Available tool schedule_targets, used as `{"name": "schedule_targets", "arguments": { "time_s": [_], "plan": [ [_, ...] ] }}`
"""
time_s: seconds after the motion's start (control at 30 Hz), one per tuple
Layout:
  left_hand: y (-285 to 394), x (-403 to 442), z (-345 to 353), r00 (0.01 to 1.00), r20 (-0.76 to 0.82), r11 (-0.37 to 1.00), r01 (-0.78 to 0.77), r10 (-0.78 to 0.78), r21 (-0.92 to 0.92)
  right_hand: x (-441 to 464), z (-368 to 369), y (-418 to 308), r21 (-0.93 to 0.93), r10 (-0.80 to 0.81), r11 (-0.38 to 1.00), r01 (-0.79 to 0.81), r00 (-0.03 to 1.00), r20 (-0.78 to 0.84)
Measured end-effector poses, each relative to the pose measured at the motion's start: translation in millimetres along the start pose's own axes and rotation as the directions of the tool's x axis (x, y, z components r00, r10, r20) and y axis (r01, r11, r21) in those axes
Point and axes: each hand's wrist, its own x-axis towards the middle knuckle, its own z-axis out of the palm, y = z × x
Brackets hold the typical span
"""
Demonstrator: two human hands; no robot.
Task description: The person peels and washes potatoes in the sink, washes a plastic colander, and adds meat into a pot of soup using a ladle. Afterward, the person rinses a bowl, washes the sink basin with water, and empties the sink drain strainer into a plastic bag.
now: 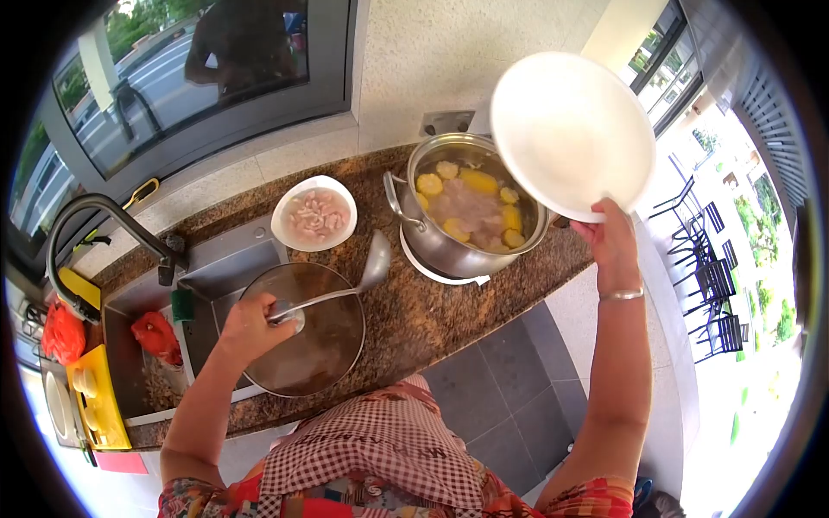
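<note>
My right hand (611, 237) grips the rim of a large white bowl (570, 129), held tilted up beside and above the pot, its inside facing me. Below it, a steel pot (462, 246) holds corn pieces (477, 180) and pale meat (466, 211) in liquid. My left hand (252, 328) is closed on the handle end of a steel ladle (376, 262), whose head points toward the pot. Under that hand is a round glass lid (319, 354), overlapping the sink edge and counter; its knob is at my fingers, and whether I also grip it is unclear.
A white bowl of raw sliced meat (318, 216) stands behind the lid on the granite counter (414, 324). Leftward is the steel sink (233, 281) with a black faucet (112, 203), a red bag (157, 337) and a yellow board (105, 406). A wall socket (447, 123) sits behind the pot.
</note>
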Motion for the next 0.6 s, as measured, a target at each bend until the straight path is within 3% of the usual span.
{"name": "schedule_targets", "arguments": {
  "time_s": [0.13,0.27,0.37,0.47,0.6],
  "plan": [
    [0.9,17.5,34.9,0.999,0.036,0.998,-0.037,0.035,0.046,-38.4,-27.5,20.8,0.32,0.03,0.947,-0.021,0.999,-0.021],
    [5.0,32.3,60.0,0.992,0.126,0.997,-0.011,0.001,0.079,-96.0,-64.5,42.9,0.433,0.06,0.901,-0.013,0.994,-0.094],
    [-3.4,40.3,84.7,0.994,0.1,0.992,-0.062,0.052,0.106,-139.0,-94.6,60.8,0.412,0.127,0.908,-0.083,0.989,-0.082],
    [-9.2,48.0,101.5,0.992,0.076,0.98,-0.111,0.099,0.163,-174.7,-109.6,86.0,0.34,0.132,0.939,-0.044,0.962,-0.24],
    [-1.5,51.3,109.1,0.99,0.086,0.969,-0.132,0.116,0.211,-205.7,-123.1,113.4,0.255,0.136,0.966,-0.052,0.937,-0.323]
  ]
}}
